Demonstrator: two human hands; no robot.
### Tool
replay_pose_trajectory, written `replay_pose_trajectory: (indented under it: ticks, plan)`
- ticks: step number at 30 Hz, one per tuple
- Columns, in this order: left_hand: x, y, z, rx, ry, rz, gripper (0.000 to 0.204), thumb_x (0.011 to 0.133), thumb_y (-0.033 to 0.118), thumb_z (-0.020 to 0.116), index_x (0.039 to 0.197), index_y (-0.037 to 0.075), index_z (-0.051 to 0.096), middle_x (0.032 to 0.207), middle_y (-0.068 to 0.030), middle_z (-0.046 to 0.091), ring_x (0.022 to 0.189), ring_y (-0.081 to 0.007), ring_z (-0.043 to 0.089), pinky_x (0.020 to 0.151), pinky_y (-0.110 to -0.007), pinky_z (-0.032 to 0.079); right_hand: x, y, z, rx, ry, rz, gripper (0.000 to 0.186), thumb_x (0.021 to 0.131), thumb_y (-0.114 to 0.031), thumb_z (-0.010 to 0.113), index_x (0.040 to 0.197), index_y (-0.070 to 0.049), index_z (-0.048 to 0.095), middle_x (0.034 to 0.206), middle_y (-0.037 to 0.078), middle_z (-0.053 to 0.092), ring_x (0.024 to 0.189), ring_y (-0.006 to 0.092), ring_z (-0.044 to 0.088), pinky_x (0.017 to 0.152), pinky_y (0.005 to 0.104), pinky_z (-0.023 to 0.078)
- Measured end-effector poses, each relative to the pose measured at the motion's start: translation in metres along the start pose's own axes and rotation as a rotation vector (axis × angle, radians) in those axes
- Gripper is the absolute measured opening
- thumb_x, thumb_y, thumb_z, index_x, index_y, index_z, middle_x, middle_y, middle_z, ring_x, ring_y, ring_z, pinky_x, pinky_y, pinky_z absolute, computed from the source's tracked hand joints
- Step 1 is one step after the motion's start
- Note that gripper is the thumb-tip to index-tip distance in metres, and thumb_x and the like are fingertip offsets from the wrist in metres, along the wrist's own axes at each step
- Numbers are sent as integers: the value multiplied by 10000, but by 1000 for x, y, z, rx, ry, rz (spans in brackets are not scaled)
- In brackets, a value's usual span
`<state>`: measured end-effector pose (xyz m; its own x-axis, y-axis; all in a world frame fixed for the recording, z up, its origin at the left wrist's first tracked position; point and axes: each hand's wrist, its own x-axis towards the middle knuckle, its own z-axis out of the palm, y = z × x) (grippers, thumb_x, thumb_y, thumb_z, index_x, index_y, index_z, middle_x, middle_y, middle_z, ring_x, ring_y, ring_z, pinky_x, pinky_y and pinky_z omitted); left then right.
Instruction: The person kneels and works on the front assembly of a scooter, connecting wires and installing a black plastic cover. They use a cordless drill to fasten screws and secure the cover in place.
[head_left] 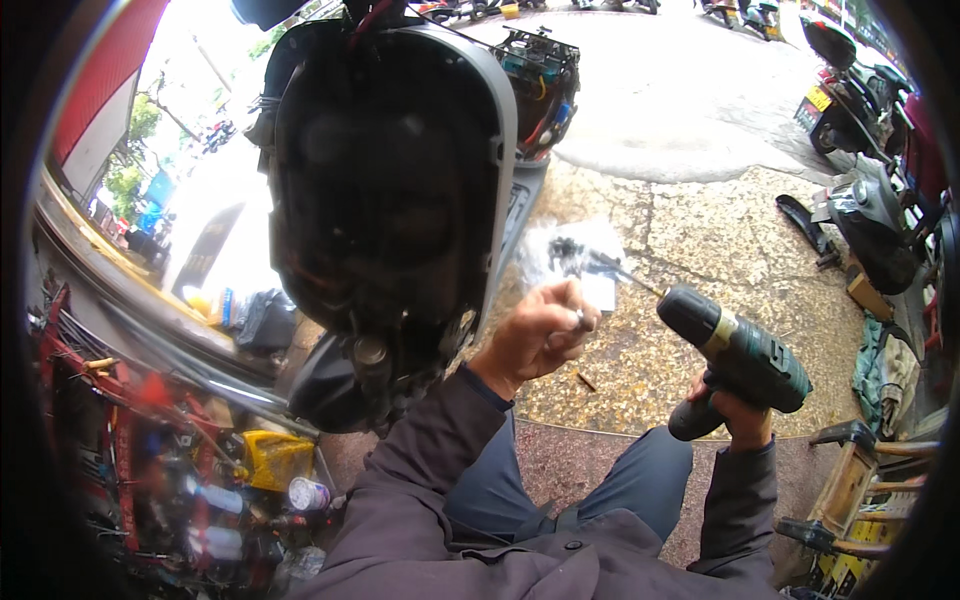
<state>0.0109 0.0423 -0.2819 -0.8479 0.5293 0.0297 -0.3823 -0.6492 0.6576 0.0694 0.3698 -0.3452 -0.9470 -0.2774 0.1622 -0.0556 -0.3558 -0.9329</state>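
My right hand [740, 408] grips the handle of a dark green and black cordless drill [770, 362]. Its long thin bit points up and left, past my left hand. My left hand [543, 335] is closed in a pinch, with a small pale bit of something at the fingertips, too small to make out. Just beyond that hand lies a clear plastic bag [545, 245] with small black parts on the ground. Close on the left stands a motor scooter's large black body section [385, 190], its dark hollow side facing me and a grey rim around it.
Exposed wiring [545, 95] shows on the scooter's far part. At the lower left is a clutter of red metal frames, bottles and a yellow container [275, 460]. A wooden chair [845, 490] stands at the right. Parked scooters [865, 110] line the far right.
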Motion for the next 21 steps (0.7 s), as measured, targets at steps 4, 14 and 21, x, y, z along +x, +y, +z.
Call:
replay_pose_trajectory:
  ticks: [4,14,21]
  plan:
    - [-21,4,0,-49,-11,104,100,838,-17,615,868,71,576,860,-68,629,529,-36,419,463,-190,360,-3,-7,4,32,-95,-8,518,800,34,726,1298,6,585,1042,141,702,927,292,713,855,465,579]
    - [-96,37,17,-40,111,361,169,842,-41,621,926,90,556,909,-85,619,542,-39,391,476,-182,315,37,-25,58,7,-357,27,542,809,66,731,1325,-3,582,1068,139,715,969,275,713,864,455,582]
    - [-150,71,30,-15,209,530,198,856,-60,509,982,83,563,859,-120,633,526,-46,410,435,-183,325,76,-17,103,33,-483,41,485,813,-37,775,1268,-11,610,1020,115,717,951,255,701,844,423,570]
